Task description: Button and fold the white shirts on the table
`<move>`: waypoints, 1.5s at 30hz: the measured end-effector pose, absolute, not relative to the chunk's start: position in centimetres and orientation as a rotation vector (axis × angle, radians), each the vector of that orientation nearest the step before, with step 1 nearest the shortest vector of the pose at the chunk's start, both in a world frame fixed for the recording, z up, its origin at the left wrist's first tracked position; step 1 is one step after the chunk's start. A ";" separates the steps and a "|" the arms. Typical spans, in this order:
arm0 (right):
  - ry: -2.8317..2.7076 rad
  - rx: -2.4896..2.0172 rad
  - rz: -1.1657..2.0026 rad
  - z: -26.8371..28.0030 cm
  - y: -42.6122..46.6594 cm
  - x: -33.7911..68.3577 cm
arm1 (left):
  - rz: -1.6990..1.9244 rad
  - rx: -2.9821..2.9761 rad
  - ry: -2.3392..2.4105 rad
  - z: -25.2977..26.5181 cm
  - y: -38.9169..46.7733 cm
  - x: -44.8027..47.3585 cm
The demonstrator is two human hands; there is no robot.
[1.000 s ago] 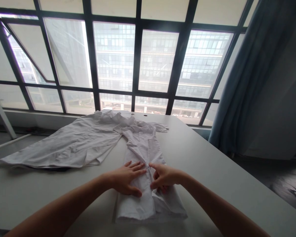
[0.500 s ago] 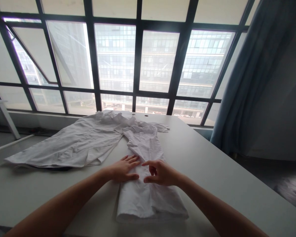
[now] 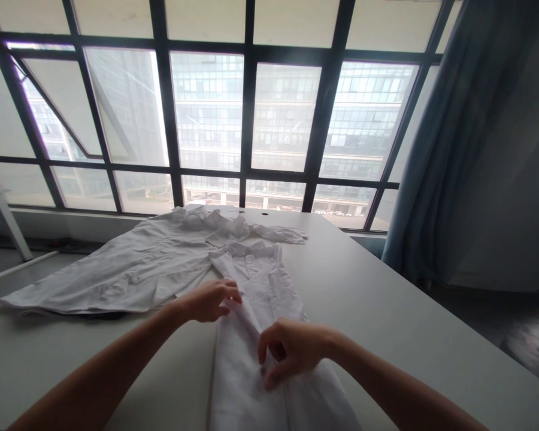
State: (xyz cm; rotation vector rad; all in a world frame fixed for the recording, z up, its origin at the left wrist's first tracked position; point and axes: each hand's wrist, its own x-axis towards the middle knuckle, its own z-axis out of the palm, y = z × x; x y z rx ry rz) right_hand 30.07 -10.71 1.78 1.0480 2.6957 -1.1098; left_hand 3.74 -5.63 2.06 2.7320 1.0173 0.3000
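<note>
A long white garment, folded into a narrow strip, runs up the white table toward the window, with bunched, collar-like folds at its far end. At its left edge my left hand is closed, thumb and fingers pinching the cloth, which is raised in a slanting ridge. My right hand is over the middle of the strip, fingers curled and a small gap between thumb and forefinger. Its fingertips are slightly blurred; whether they touch the cloth is unclear.
A second white garment lies spread and wrinkled to the left, partly beneath or against the folded one's far end. Large dark-framed windows stand behind the table. A blue-grey curtain hangs at right; a white table leg shows at left.
My left hand has gone from lying flat to pinching the left edge. My right hand has moved nearer to me. The folded garment has shifted toward me, its near end leaving the picture.
</note>
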 end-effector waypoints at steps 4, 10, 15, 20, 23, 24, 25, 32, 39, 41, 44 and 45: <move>2.966 1.304 -0.823 0.8 -9.8 29.7 | 0.343 2.871 1.304 1.4 -1.8 1.4; 2.989 1.343 -0.726 -0.3 -9.4 29.4 | 0.285 2.945 1.322 0.7 2.9 0.7; 2.971 1.355 -0.729 -0.3 -9.6 29.5 | 0.253 2.974 1.220 1.1 6.7 2.3; 2.958 1.363 -0.688 0.4 -9.9 29.5 | 0.265 2.967 1.098 2.0 10.3 5.1; 2.942 1.363 -0.714 0.6 -10.0 29.6 | 0.235 2.990 1.067 1.7 11.6 6.9; 2.941 1.363 -0.725 0.6 -10.0 29.6 | 0.224 3.012 1.071 1.4 12.0 7.4; 2.944 1.363 -0.734 0.5 -10.0 29.6 | 0.209 3.036 1.075 1.0 12.4 7.7; 2.921 1.415 -0.795 0.5 -10.1 29.6 | 0.280 2.963 1.172 -0.1 15.5 5.5; 2.920 1.743 -0.900 0.1 -10.4 29.1 | 0.477 2.663 1.432 0.9 19.5 2.3; 2.818 1.881 -1.067 -0.3 -10.1 29.0 | 0.529 2.589 1.435 0.9 20.5 2.1; 2.602 2.005 -1.470 -0.7 -9.6 28.8 | 0.617 2.522 1.449 0.5 21.4 2.0; 2.490 2.017 -1.624 -0.7 -9.5 28.8 | 0.632 2.511 1.463 0.4 21.5 2.0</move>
